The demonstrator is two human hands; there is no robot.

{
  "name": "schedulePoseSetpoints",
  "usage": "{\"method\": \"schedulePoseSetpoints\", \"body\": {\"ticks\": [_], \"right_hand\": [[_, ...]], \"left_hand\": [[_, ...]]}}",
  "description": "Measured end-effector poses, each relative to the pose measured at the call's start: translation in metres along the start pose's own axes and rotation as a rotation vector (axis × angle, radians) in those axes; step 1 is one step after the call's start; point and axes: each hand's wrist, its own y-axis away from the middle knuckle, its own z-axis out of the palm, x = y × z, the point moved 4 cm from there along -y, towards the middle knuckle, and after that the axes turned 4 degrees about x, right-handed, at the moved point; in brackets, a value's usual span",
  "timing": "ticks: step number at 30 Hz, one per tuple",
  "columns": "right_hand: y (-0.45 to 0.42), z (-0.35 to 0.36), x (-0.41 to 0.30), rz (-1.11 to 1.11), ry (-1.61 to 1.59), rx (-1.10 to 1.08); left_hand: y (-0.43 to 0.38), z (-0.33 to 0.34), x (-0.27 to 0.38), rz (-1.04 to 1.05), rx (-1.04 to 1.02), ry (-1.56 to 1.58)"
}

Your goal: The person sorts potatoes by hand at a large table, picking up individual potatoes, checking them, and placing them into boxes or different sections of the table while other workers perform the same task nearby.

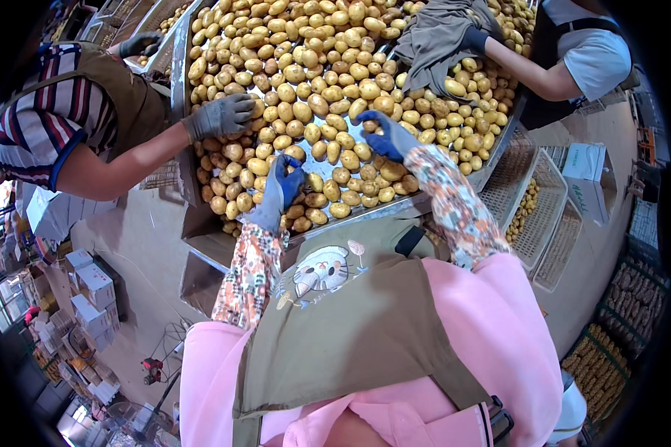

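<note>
Many yellow potatoes (pixel 335 95) lie on a metal sorting table (pixel 319 159) before me. My left hand (pixel 282 187), in a grey and blue work glove, is over the potatoes near the table's front edge, its fingers curled; whether it holds one I cannot tell. My right hand (pixel 386 137), gloved the same way, is farther back to the right. Its thumb and fingers are bent around a small brownish potato (pixel 371 127). Bare metal shows between my hands, with some potatoes on it. Both forearms wear flowered sleeves.
A co-worker's grey-gloved hand (pixel 221 117) touches potatoes at left. Another co-worker's arm (pixel 528 67) reaches in at right, by a grey cloth (pixel 442 42). Plastic crates (pixel 548 209) and a cardboard box (pixel 584 162) stand right of the table; white boxes (pixel 95 285) stand on the floor at left.
</note>
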Motion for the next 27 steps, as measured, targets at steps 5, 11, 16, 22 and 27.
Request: {"method": "schedulePoseSetpoints", "body": {"ticks": [5,11,16,22,27], "right_hand": [[0.095,0.009,0.034,-0.105,-1.422,0.133],[0.135,0.035,0.095,-0.161,-2.252,-0.4],[0.144,0.037,0.066,-0.352,-1.794,0.138],[0.159,0.024,0.076,-0.261,-2.13,0.273],[0.251,-0.021,0.125,-0.61,-2.513,-0.213]], "left_hand": [[0.041,0.046,0.036,0.152,-0.094,-0.297],[0.062,0.125,0.073,0.242,-0.269,-0.067],[0.108,0.173,0.121,0.931,-0.523,-0.44],[0.108,0.158,0.116,1.007,-0.245,-0.368],[0.066,0.082,0.078,0.648,-0.078,-0.198]]}}
